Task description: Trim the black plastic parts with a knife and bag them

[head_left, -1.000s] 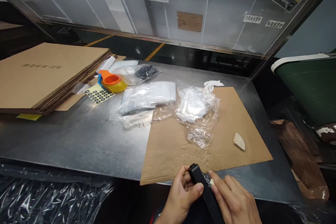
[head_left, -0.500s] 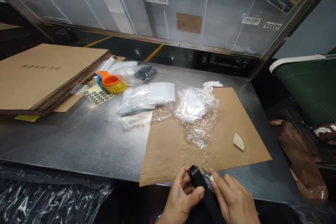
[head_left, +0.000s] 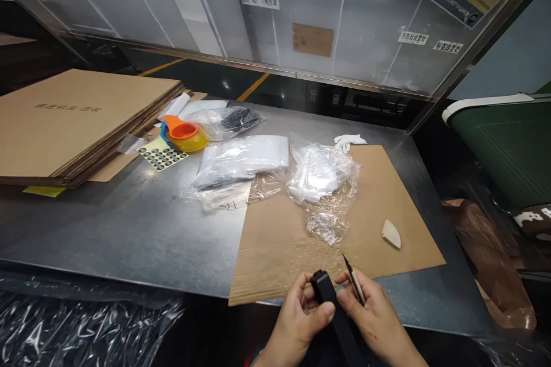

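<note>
One metal table (head_left: 142,229) spans the view, its near edge just in front of the person. Along its left edge lies a stack of flattened cardboard (head_left: 94,126). A single cardboard sheet (head_left: 275,252) covers the right part, its near left corner poking slightly past the table's near edge, its near right corner close to the right edge. A clear bag of white sheets (head_left: 245,155) overlaps the sheet's left edge; a crumpled clear bag (head_left: 316,175) with white contents sits right of it, toward the sheet's far edge. The left hand (head_left: 301,315) grasps a long black part (head_left: 342,330), thumb laid across it, at the table's near edge, right of the middle. Close by, the right hand (head_left: 374,312) pinches a slim tool (head_left: 356,285) between thumb and fingers, its dark pointed tip aimed toward the far edge. Orange, yellow and blue cups (head_left: 185,132) rest beside the stack's right edge, with a sheet of round black stickers (head_left: 162,156) just nearer. A white glove (head_left: 349,140) lies near the far right corner. Near the cardboard sheet's right edge rests a small beige wedge (head_left: 391,234).
</note>
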Demonstrator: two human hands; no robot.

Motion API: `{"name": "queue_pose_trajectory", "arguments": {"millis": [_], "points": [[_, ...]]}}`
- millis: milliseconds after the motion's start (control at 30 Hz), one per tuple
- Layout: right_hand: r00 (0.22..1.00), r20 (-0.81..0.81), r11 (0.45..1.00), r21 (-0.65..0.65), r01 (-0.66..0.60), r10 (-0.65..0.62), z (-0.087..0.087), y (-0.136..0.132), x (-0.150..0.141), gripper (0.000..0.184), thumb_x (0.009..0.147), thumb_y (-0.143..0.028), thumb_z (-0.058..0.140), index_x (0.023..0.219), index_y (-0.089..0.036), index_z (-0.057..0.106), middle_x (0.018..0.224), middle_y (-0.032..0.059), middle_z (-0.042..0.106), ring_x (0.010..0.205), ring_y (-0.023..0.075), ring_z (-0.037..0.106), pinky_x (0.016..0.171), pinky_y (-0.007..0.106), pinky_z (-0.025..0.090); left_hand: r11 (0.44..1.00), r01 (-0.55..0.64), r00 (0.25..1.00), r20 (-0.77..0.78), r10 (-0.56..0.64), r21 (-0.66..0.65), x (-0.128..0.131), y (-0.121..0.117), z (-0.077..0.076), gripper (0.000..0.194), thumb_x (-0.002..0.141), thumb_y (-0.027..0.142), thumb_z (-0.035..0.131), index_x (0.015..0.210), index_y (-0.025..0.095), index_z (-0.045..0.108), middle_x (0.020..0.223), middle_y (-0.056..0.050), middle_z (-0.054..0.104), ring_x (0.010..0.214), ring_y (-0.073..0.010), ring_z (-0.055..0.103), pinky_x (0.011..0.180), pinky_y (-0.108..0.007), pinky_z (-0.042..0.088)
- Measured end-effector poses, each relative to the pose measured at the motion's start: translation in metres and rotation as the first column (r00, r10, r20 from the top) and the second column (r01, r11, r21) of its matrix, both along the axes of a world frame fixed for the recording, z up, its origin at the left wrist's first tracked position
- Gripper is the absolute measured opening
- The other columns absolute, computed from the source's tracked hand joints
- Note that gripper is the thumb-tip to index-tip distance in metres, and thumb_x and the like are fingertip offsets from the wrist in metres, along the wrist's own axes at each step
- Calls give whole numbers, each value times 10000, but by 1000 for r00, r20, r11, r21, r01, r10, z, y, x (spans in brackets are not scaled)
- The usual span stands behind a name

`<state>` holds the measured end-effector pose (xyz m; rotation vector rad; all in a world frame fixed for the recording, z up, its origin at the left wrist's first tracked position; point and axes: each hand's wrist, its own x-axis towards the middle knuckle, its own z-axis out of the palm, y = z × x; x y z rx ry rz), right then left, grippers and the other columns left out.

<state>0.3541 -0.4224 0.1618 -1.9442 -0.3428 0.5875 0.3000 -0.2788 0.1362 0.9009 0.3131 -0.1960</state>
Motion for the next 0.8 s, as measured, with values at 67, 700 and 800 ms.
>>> {"name": "queue_pose_trajectory", "arguments": {"millis": [67,700,800], "points": [[996,-71,996,77,-42,47,-6,9,4,380,826,-543,489,862,-166,521,606,-45,492,544,93,469,508,185,390,1000,5,1000,-1,-5,-5,-1,1,-1,415,617,357,767,882,191,493,873,-61,659,815,-190,601,715,-277,423],[746,599,802,-578,151,291,-78,-40,90,155,838,-216,472,921,-214,602,839,65,580,818,234,542,707,336,421,821,-558,701,-599,388,-120,25,44,-37,226,844,246,552,991,75,529,737,-115,689,577,-172,670,526,-243,564],[684,653,805,-571,163,325,-68,-22,116,214,898,-187,379,930,-199,591,844,62,586,828,204,537,718,310,423,783,-563,687,-676,267,-264,22,42,-56,388,855,298,525,1115,14,472,688,-128,674,603,-210,679,570,-284,572]]}}
